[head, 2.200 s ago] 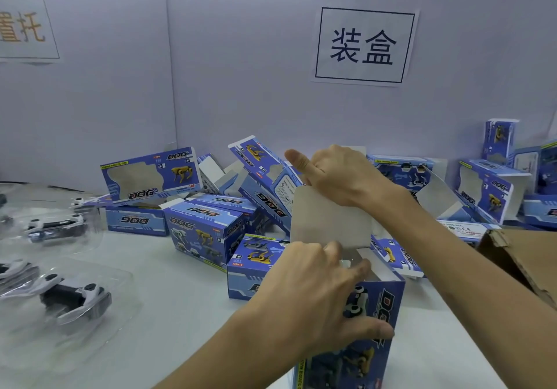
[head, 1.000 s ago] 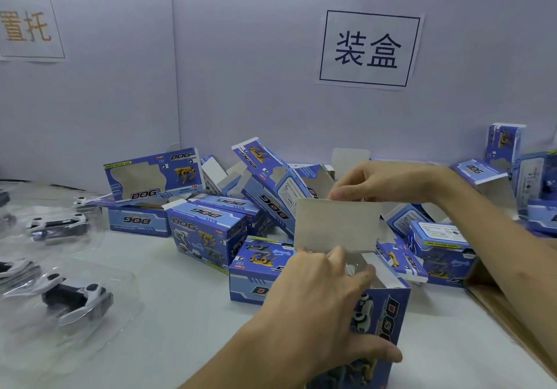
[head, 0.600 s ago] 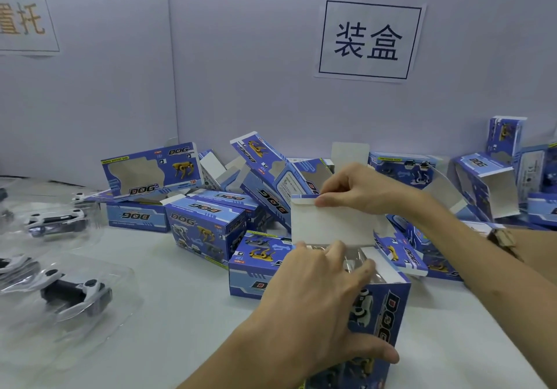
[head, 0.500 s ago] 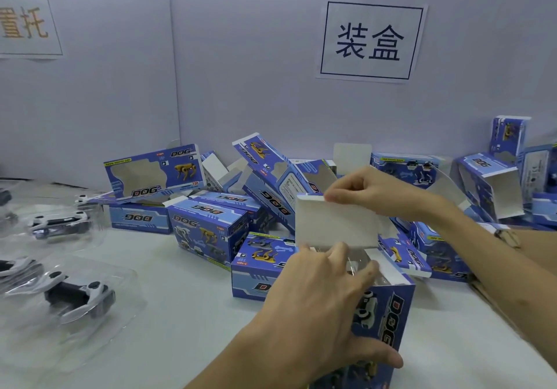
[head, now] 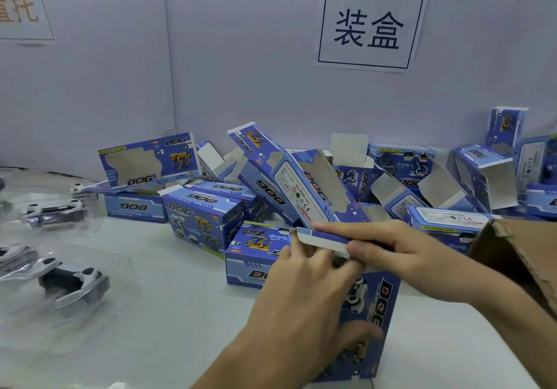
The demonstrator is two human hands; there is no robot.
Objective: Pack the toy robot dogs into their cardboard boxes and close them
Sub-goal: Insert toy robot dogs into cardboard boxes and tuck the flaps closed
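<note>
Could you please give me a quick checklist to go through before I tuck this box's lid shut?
1. Box upright on the table, gripped by the left hand: ok.
2. Toy dog inside, a white shape showing in the window: ok.
3. Lid flap folded over the opening, pinched by the right hand: ok.
4. Lid flap's tab tucked in: not ok, not yet inserted.
5. Side flaps folded in: cannot tell, hidden under lid and hands.
6. Left fingertips clear of the opening: not ok, they sit right under the lid's edge.
</note>
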